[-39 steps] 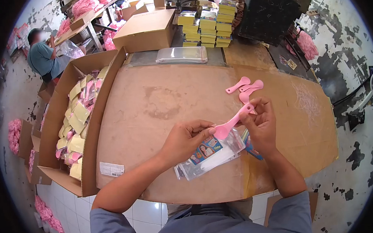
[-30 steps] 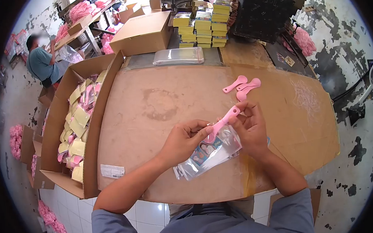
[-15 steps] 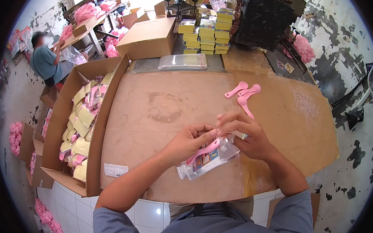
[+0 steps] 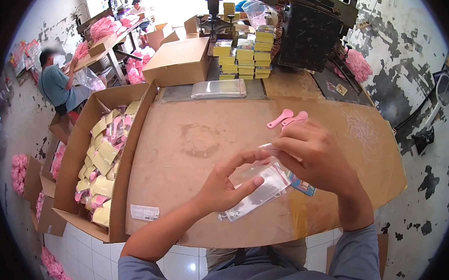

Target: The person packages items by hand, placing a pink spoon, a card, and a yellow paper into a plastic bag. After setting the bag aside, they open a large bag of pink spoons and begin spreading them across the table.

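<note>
My left hand (image 4: 219, 190) curls around a clear plastic bag (image 4: 253, 170), its thumb apart from the index finger. The bag's contents are mostly hidden; a little pink shows through. My right hand (image 4: 313, 156) pinches the bag's upper edge, close to the left fingertips. Beneath both hands lie flat clear bags (image 4: 257, 194). A blue printed card (image 4: 301, 184) lies under my right wrist, partly covered. Just beyond the right hand, pink spoons (image 4: 280, 118) rest on the cardboard-covered table (image 4: 180, 167).
An open carton (image 4: 117, 194) of filled packets stands left. At the back are a closed box (image 4: 177, 59), a stack of clear bags (image 4: 219, 88), card stacks (image 4: 245, 54) and a black machine (image 4: 307, 36). A person (image 4: 59, 82) sits at the far left; another is farther back.
Both hands have risen a little and my left thumb has moved away from its index finger. The pink spoon seen in the bag is now mostly hidden. The view has tilted up slightly.
</note>
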`<state>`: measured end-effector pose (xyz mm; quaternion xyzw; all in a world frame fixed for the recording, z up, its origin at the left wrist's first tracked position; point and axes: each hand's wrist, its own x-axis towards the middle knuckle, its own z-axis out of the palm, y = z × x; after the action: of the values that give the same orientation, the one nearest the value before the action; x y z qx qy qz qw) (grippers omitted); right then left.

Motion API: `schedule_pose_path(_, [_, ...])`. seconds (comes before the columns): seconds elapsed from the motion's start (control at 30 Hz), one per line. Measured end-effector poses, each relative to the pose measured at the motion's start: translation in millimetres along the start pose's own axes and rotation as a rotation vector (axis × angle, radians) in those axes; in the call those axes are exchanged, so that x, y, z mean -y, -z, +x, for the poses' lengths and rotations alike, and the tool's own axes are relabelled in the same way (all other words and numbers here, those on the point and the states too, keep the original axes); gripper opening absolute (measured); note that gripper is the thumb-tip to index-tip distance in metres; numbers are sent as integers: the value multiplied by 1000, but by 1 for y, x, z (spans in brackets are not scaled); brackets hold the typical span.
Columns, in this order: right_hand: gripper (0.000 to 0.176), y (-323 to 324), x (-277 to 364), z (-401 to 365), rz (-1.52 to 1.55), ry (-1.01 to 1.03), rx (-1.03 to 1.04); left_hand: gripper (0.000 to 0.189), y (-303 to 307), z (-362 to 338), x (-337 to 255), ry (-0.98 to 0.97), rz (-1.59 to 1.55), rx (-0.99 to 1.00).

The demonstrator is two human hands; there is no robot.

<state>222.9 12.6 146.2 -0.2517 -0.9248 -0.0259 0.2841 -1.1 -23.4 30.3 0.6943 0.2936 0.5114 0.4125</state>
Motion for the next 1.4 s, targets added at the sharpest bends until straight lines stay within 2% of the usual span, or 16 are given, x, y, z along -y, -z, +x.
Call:
schedule_pose_path(0.17, [12,-20,0,-5,341,-151,41,29,-3,2,2,116,-192,-30])
schedule_pose_path(0.27, [12,-25,2,-6,424,-181,42,29,-1,1,0,221,-229,3])
schedule_pose_path(0.37, [11,-24,4,-4,401,-203,-8,28,-5,5,-1,215,-341,-21])
schedule_pose_path(0.47, [10,-32,-5,-5,405,-251,-124,27,-3,5,1,278,-355,-14])
schedule_pose_path(0.57, [11,-41,-11,-5,366,-170,-160,27,-4,4,3,273,-313,-34])
schedule_pose_path(0.67, [13,-48,-8,-6,315,-189,-257,28,-2,5,1,308,-302,-62])
schedule_pose_path(0.77, [18,-50,-14,-6,62,35,-323,30,-5,3,1,258,-284,-130])
schedule_pose_path(0.87, [21,-52,6,-2,-121,63,-226,33,-3,1,1,120,25,-93])
schedule_pose_path(0.97, [25,-64,2,-5,-255,134,-215,38,-6,-3,4,80,216,-110])
schedule_pose_path(1.07, [21,-70,5,-5,-401,169,-172,40,-7,-3,4,53,343,-99])
schedule_pose_path(1.17, [16,-77,-3,-6,-286,11,-69,39,-11,-6,10,-18,457,-49])
schedule_pose_path(1.27, [10,-55,-32,-7,-166,-116,-272,39,-8,-2,-2,67,407,54])
schedule_pose_path(1.3, [6,-36,-32,-11,179,-350,-209,39,-7,-1,-1,103,327,26])
schedule_pose_path(1.37, [6,2,-58,-41,724,-589,-69,40,-7,-1,6,175,163,-35])
schedule_pose_path(1.4, [8,19,-84,-70,922,-599,1,40,-6,-1,11,208,89,-46])
